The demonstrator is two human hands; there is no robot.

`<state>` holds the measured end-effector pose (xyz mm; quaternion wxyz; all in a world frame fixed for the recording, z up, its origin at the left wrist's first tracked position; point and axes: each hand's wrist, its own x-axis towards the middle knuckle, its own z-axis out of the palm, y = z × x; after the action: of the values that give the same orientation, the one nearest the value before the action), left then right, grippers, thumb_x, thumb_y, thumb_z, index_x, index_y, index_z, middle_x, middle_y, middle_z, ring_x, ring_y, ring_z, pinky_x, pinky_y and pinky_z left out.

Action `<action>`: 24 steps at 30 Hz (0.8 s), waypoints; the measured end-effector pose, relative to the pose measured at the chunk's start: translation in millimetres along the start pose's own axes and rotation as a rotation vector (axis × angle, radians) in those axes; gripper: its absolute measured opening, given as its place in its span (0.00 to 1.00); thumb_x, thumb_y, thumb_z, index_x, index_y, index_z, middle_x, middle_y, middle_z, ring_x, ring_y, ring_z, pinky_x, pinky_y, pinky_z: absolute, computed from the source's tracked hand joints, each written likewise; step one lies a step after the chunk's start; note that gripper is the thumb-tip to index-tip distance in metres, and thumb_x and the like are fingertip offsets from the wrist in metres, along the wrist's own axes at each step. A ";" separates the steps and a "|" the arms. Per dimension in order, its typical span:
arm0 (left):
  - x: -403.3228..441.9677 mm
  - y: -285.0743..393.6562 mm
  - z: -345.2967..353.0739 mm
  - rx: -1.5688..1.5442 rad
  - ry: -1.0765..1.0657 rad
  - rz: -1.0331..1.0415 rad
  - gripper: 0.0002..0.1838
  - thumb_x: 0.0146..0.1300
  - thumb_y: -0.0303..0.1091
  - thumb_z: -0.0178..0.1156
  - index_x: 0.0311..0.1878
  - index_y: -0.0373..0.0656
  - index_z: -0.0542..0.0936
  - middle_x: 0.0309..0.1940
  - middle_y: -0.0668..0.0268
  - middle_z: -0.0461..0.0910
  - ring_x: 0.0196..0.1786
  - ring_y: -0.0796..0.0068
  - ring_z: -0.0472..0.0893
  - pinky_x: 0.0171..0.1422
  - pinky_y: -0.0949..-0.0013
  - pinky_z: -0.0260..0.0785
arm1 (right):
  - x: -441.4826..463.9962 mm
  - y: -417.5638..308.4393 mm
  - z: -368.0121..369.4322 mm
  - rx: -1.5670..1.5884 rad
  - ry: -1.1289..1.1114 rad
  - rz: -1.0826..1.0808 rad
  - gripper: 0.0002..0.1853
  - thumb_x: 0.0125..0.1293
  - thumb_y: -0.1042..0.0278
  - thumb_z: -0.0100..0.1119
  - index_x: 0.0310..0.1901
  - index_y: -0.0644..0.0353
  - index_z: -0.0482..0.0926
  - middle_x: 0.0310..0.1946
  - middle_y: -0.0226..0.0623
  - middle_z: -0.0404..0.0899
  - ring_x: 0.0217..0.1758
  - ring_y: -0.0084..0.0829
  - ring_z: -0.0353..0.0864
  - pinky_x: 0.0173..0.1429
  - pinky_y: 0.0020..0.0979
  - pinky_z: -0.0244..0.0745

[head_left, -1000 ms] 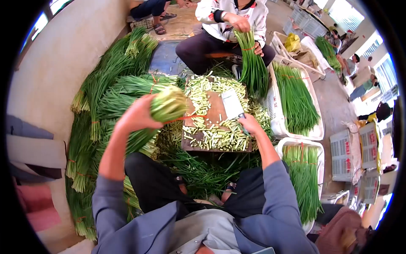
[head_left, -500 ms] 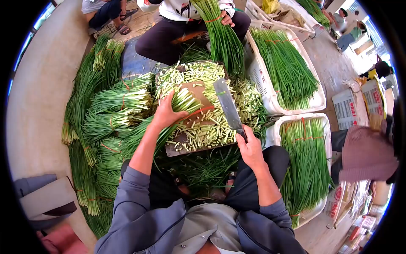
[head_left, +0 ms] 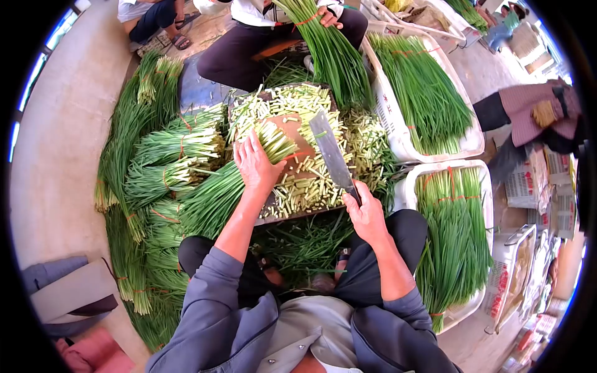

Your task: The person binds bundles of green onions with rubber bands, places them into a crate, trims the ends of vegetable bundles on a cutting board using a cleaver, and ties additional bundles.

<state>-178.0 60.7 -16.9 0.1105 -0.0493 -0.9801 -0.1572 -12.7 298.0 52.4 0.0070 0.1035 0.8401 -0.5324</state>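
Observation:
My left hand (head_left: 256, 163) lies over a bunch of garlic chives (head_left: 214, 202), its fingers pointing away from me and its thumb to the right. The bunch's pale, trimmed ends stick out past the fingers over the chopping board (head_left: 290, 127). A red band shows by the thumb. In my right hand (head_left: 368, 214) is the handle of a cleaver (head_left: 334, 155). The broad blade points away from me over the right part of the board, apart from the bunch, with a green scrap stuck to it. Cut stem pieces (head_left: 308, 193) cover much of the board.
Banded chive bunches (head_left: 177, 146) are piled on the left. White crates (head_left: 459, 311) packed with chives stand on the right. Across the board a seated person holds another bunch (head_left: 329, 56). Loose green leaves (head_left: 305, 248) lie between my feet. Someone in a pinkish top (head_left: 528, 109) is at far right.
My left hand has turned and shifted right over the bunch. The cleaver has moved slightly up and left. The opposite person's bunch tilts more, and the person at far right has moved.

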 end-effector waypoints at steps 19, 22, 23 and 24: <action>54.5 5.0 2.0 0.198 -0.487 0.098 0.49 0.36 0.58 0.83 0.56 0.32 0.77 0.50 0.49 0.83 0.56 0.53 0.84 0.62 0.58 0.77 | 14.2 -32.0 -2.9 -0.077 -0.012 -0.094 0.19 0.74 0.67 0.60 0.62 0.62 0.71 0.39 0.56 0.83 0.42 0.56 0.85 0.47 0.44 0.79; 60.7 1.1 2.1 0.164 -0.527 0.059 0.46 0.39 0.55 0.81 0.56 0.33 0.77 0.52 0.48 0.83 0.57 0.53 0.84 0.63 0.58 0.77 | 46.2 -38.7 4.9 -0.159 0.001 -0.237 0.19 0.74 0.66 0.58 0.62 0.63 0.68 0.40 0.61 0.82 0.44 0.62 0.82 0.47 0.51 0.77; 60.0 1.8 2.6 0.164 -0.525 0.059 0.46 0.39 0.55 0.81 0.56 0.33 0.77 0.52 0.48 0.83 0.57 0.53 0.84 0.63 0.58 0.77 | 56.2 -39.3 10.8 -0.201 -0.043 -0.210 0.19 0.75 0.65 0.56 0.62 0.63 0.68 0.40 0.61 0.82 0.44 0.62 0.82 0.47 0.52 0.77; 59.1 3.5 2.5 0.174 -0.529 0.040 0.44 0.40 0.54 0.81 0.57 0.34 0.77 0.54 0.48 0.82 0.57 0.52 0.83 0.64 0.58 0.77 | 63.1 -43.1 16.9 -0.243 -0.088 -0.186 0.18 0.76 0.63 0.54 0.61 0.63 0.67 0.39 0.61 0.82 0.44 0.62 0.82 0.48 0.53 0.76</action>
<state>-235.4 68.4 -4.4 -0.1422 -0.0984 -0.9836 -0.0520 -83.9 275.6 75.8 0.0069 0.0003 0.9033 -0.4289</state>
